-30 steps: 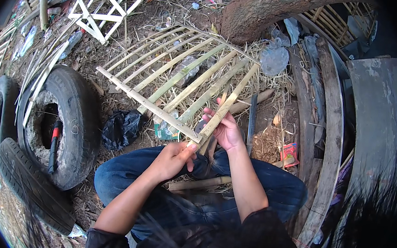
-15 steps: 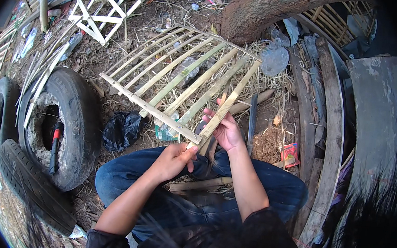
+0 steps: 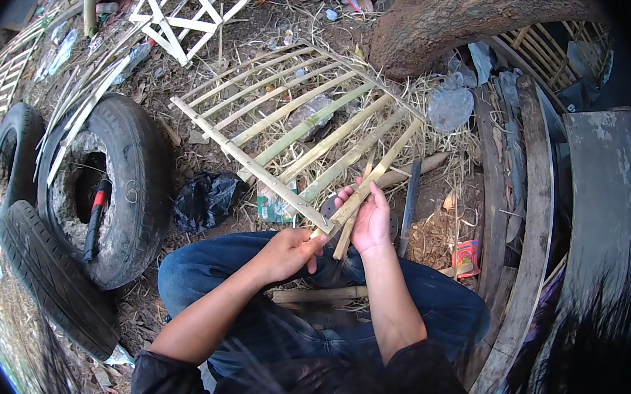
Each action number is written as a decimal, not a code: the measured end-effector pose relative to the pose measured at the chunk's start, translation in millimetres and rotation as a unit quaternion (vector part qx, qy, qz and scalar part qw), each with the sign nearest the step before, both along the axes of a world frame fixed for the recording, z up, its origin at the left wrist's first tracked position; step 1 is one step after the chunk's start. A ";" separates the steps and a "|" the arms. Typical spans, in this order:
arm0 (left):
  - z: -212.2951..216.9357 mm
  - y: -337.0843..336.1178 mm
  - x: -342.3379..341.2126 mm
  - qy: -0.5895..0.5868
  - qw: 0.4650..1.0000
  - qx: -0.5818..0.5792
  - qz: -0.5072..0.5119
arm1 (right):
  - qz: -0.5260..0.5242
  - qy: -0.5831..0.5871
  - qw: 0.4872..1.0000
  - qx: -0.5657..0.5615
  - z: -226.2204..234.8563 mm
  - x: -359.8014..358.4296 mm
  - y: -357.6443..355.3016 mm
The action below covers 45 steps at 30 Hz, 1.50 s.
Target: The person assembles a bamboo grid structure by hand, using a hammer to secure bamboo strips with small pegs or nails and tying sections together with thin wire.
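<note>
A bamboo slat panel (image 3: 310,131) lies tilted in front of me, its several strips joined to rails at both ends. At its near corner, my left hand (image 3: 290,255) is closed on the end of the outermost bamboo slat (image 3: 386,162). Palm up under that same slat, my right hand (image 3: 370,222) cradles it, thumb on one side and curled fingers on the other. A narrower bamboo piece (image 3: 343,242) crosses beneath the slat beside my right palm. Part of the left fingers' grip is hidden.
Old tyres (image 3: 137,198) stand at the left, one with a red-and-black handled tool (image 3: 97,206) inside. A dark flat blade (image 3: 410,204) lies right of my hand. A tree trunk (image 3: 447,29) rises behind; wooden planks (image 3: 531,236) run along the right. A black plastic bag (image 3: 206,202) lies near my knee.
The outer slat's near end has shifted slightly away from me and right, and my right hand has come lower under it. The whole view has swung a little to the left.
</note>
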<state>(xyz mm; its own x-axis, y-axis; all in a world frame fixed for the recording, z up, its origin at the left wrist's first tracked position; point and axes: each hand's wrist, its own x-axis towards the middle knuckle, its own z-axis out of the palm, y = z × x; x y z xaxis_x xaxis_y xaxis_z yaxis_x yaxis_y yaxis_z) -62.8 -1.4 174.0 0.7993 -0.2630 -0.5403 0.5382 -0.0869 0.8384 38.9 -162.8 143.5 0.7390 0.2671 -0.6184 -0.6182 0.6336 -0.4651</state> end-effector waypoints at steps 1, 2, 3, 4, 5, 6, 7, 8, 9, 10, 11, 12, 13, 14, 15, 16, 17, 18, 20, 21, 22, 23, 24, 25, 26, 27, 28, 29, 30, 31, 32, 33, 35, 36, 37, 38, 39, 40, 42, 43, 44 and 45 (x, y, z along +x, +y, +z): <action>3.0 0.5 1.0 -0.001 1.000 0.011 -0.016 | 0.006 -0.010 1.000 -0.014 -4.5 0.4 0.1; 1.8 0.3 0.3 -0.003 1.000 0.010 -0.022 | 0.014 -0.012 1.000 -0.024 -11.1 1.4 -1.6; -1.7 -1.3 1.8 -0.007 1.000 0.005 -0.030 | 0.001 -0.014 1.000 -0.018 -15.2 2.7 -2.4; -2.3 -0.4 2.4 -0.011 0.999 0.000 -0.038 | -0.013 -0.016 1.000 -0.011 -19.2 2.6 -2.4; -1.0 7.1 3.6 -0.006 0.997 0.051 -0.060 | -0.015 -0.022 1.000 -0.011 -22.8 0.7 -2.7; 6.2 17.2 8.2 0.029 0.984 0.141 -0.105 | -0.019 -0.026 0.999 -0.010 -24.8 -1.0 -2.5; 14.8 26.0 8.5 0.013 0.949 0.282 -0.140 | -0.024 -0.035 0.999 -0.013 -21.9 -0.5 -3.5; 19.9 34.4 8.5 -0.004 0.892 0.417 -0.173 | -0.021 -0.045 0.998 -0.029 -18.8 1.0 -5.9; 20.5 45.5 6.9 0.026 0.889 0.440 -0.124 | -0.017 -0.054 0.997 -0.043 -16.0 1.9 -7.3; 19.7 54.4 6.0 0.056 0.884 0.458 -0.076 | -0.015 -0.063 0.996 -0.060 -10.6 2.6 -9.0; 15.4 59.0 7.3 0.059 0.880 0.471 -0.013 | -0.018 -0.070 0.994 -0.083 -2.4 4.2 -11.6; 13.0 70.8 9.8 0.095 0.912 0.396 0.040 | -0.013 -0.071 0.994 -0.088 5.0 4.5 -9.0; 2.4 78.2 10.5 0.100 0.924 0.359 0.087 | -0.007 -0.072 0.993 -0.093 13.1 5.4 -8.1; -10.7 82.9 10.6 0.104 0.932 0.320 0.134 | -0.001 -0.073 0.993 -0.098 18.8 5.9 -7.9; -19.5 79.6 14.9 0.112 0.946 0.262 0.155 | -0.004 -0.082 0.992 -0.096 22.5 8.1 -14.3; -24.4 75.7 19.0 0.119 0.955 0.206 0.179 | -0.001 -0.092 0.990 -0.103 26.2 10.1 -18.9; -28.8 72.8 22.3 0.126 0.959 0.150 0.203 | 0.003 -0.101 0.989 -0.111 30.8 11.4 -22.4; -35.7 68.1 27.7 0.114 0.966 0.090 0.214 | 0.002 -0.109 0.987 -0.120 33.2 13.0 -29.7; -48.3 71.2 28.8 0.151 0.956 0.020 0.249 | 0.015 -0.120 0.984 -0.132 34.8 13.0 -31.7; -47.9 75.1 29.1 0.171 0.949 -0.067 0.256 | 0.020 -0.127 0.983 -0.131 36.2 11.6 -29.7; -48.0 72.7 27.6 0.166 0.940 -0.059 0.294 | 0.026 -0.133 0.982 -0.129 37.1 9.8 -27.5; -48.6 65.8 27.3 0.161 0.929 -0.050 0.330 | 0.031 -0.140 0.981 -0.133 36.7 7.8 -25.0; -50.0 59.9 27.8 0.152 0.918 -0.042 0.364 | 0.035 -0.149 0.979 -0.137 37.5 6.8 -22.8; -55.2 57.6 27.9 0.135 0.900 -0.092 0.404 | 0.039 -0.157 0.977 -0.142 38.0 6.3 -21.2; -57.1 56.5 26.8 0.113 0.906 -0.090 0.398 | 0.041 -0.161 0.976 -0.142 38.5 7.2 -21.1; -55.7 53.3 24.9 0.094 0.911 -0.090 0.390 | 0.043 -0.164 0.975 -0.147 38.3 8.0 -23.4; -54.2 50.2 24.1 0.074 0.917 -0.091 0.381 | 0.043 -0.167 0.973 -0.152 38.0 8.8 -25.7; -52.1 47.9 24.2 0.083 0.906 -0.081 0.406 | 0.043 -0.164 0.974 -0.148 36.2 9.6 -27.3; -46.5 43.9 23.0 0.081 0.900 -0.084 0.421 | 0.050 -0.165 0.974 -0.149 34.7 11.7 -30.4; -42.3 39.7 21.0 0.079 0.893 -0.086 0.435 | 0.057 -0.166 0.973 -0.150 32.9 13.9 -33.9; -41.0 35.6 19.0 0.076 0.886 -0.089 0.449 | 0.064 -0.167 0.972 -0.152 32.3 15.8 -36.7; -43.0 31.9 17.1 0.061 0.877 -0.108 0.465 | 0.070 -0.169 0.971 -0.151 33.9 17.8 -37.9; -44.5 25.2 14.5 0.023 0.872 -0.112 0.476 | 0.079 -0.175 0.969 -0.153 35.1 23.6 -41.0; -45.2 21.8 13.6 0.003 0.868 -0.114 0.483 | 0.084 -0.178 0.968 -0.153 34.4 26.7 -42.3; -47.6 18.4 13.3 -0.016 0.857 -0.131 0.499 | 0.083 -0.178 0.970 -0.143 34.3 29.4 -42.9; -48.0 16.3 13.2 -0.029 0.853 -0.138 0.502 | 0.083 -0.180 0.970 -0.139 33.9 30.6 -43.6; -46.5 14.5 13.1 -0.040 0.849 -0.145 0.506 | 0.084 -0.181 0.971 -0.136 32.8 31.7 -44.3; -45.5 13.7 13.1 -0.052 0.845 -0.151 0.510 | 0.085 -0.181 0.971 -0.132 31.9 32.8 -44.2; -44.7 16.6 13.1 -0.053 0.848 -0.139 0.508 | 0.085 -0.185 0.970 -0.134 30.7 31.5 -41.7; -44.4 18.6 13.5 -0.055 0.850 -0.133 0.507 | 0.085 -0.187 0.969 -0.135 30.6 30.7 -40.2; -44.7 19.5 13.9 -0.058 0.848 -0.131 0.510 | 0.085 -0.187 0.970 -0.132 30.5 30.5 -39.3; -46.0 19.1 13.7 -0.060 0.847 -0.131 0.512 | 0.085 -0.187 0.970 -0.131 30.0 29.5 -39.4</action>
